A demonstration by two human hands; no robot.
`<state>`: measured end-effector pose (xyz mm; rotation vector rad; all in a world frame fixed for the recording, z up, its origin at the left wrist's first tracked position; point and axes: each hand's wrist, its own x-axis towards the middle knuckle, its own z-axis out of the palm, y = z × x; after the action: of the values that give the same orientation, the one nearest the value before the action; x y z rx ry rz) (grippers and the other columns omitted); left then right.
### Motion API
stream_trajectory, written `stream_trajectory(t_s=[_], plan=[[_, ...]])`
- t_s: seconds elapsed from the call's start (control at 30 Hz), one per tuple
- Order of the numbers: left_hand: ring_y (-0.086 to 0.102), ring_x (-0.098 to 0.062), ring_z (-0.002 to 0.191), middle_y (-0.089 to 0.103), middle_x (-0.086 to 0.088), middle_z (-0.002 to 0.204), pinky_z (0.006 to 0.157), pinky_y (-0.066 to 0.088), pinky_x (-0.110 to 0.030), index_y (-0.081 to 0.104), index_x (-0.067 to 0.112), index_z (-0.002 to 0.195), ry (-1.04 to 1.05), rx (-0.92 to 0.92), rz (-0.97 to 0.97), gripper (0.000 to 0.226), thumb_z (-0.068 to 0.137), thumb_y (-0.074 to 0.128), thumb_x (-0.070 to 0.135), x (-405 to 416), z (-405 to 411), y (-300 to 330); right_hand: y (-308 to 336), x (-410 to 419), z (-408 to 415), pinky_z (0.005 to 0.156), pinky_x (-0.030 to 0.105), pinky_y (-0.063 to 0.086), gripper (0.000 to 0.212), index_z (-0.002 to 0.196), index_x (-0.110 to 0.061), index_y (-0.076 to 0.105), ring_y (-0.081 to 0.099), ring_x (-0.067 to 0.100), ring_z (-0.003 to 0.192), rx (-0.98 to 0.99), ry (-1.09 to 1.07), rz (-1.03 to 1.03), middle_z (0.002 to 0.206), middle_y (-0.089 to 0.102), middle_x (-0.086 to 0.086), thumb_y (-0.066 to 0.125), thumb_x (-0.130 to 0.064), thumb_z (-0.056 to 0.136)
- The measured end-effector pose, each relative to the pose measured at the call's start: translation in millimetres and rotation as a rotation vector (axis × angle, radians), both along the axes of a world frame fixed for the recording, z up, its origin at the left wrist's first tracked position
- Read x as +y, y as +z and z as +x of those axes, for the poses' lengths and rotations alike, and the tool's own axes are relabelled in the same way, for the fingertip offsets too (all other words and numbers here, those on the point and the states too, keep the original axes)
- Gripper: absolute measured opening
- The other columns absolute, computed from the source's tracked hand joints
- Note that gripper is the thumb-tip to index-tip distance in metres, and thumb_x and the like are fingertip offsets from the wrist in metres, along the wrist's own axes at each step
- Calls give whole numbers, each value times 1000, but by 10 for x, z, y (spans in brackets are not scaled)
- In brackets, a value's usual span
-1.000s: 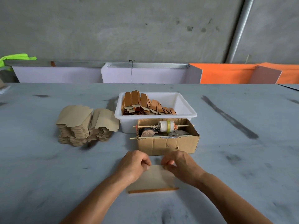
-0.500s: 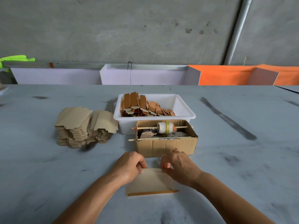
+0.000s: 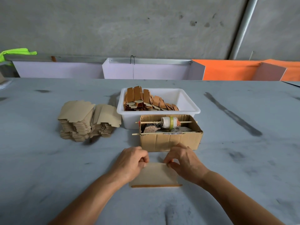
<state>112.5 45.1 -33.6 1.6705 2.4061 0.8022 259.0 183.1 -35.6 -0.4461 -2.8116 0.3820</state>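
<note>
Both hands are on the cardboard sheet (image 3: 154, 176), which lies flat on the desk (image 3: 48, 168), centred just in front of the person. The sheet is tan, with an orange-brown strip (image 3: 156, 185) along its near edge.

Left hand (image 3: 131, 161): grip has the fingers curled, pinching the sheet's far left corner. Right hand (image 3: 183, 161): same grip with curled fingers, pinching the far right corner, thumb tip at the edge. The far edge looks slightly lifted between the two hands - can't tell how much. Both forearms come in from the bottom of the view.

Just beyond the hands is an open cardboard box (image 3: 170, 141), close to the knuckles; contact is not clear. A thin stick (image 3: 146, 122) runs across the box top and carries a white spool (image 3: 169, 122) with a yellow-green band. A second stick pokes out of the box's left side, lower down. The dark clutter inside is unreadable.

Behind the box and touching it is a white tub (image 3: 190, 104) - a row of folded brown pieces (image 3: 146, 101) leans in its left half.

Left of the tub is a stack of flat tan cutouts (image 3: 87, 120), its top sheets fanned out.

Along the desk's far edge are white panels (image 3: 146, 70), an orange panel (image 3: 227, 70) to the right and a neon green cloth (image 3: 16, 53) at far left. Behind them is a concrete wall with a grey pipe (image 3: 243, 28).
</note>
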Motion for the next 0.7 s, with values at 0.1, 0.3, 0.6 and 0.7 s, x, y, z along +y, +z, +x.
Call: stream_trajectory(t_s=[0.1, 0.3, 0.6, 0.7], plan=[[53, -12, 82, 55, 7, 82, 72, 32, -16, 71, 15, 91, -44, 56, 38, 9, 84, 66, 12, -24, 14, -8, 0, -40, 19, 87, 31, 42, 14, 91, -21, 75, 50, 14, 106, 6, 14, 115, 95, 68, -6, 63, -14, 88], [56, -19, 91, 65, 0, 88, 84, 43, -30, 74, 16, 89, -139, 253, 44, 9, 82, 69, 12, -81, 26, 12, 25, -102, 44, 60, 27, 46, 24, 63, -25, 73, 58, 20, 68, 63, 92, 363, 60, 57, -7, 82, -3, 56], [54, -16, 55, 50, 1, 56, 47, 40, -20, 62, 16, 50, -321, 624, -52, 11, 56, 68, 8, -129, 119, 168, 80, -163, 79, 71, 27, 46, 22, 69, -29, 73, 59, 17, 76, -130, 158, 584, 66, 57, -7, 71, -9, 60], [54, -13, 54, 49, 4, 54, 46, 38, -20, 58, 19, 45, -367, 741, -139, 18, 52, 72, 10, -120, 180, 200, 106, -204, 109, 71, 26, 46, 15, 66, -29, 72, 59, 17, 78, -163, 139, 601, 70, 58, -8, 71, -14, 66]])
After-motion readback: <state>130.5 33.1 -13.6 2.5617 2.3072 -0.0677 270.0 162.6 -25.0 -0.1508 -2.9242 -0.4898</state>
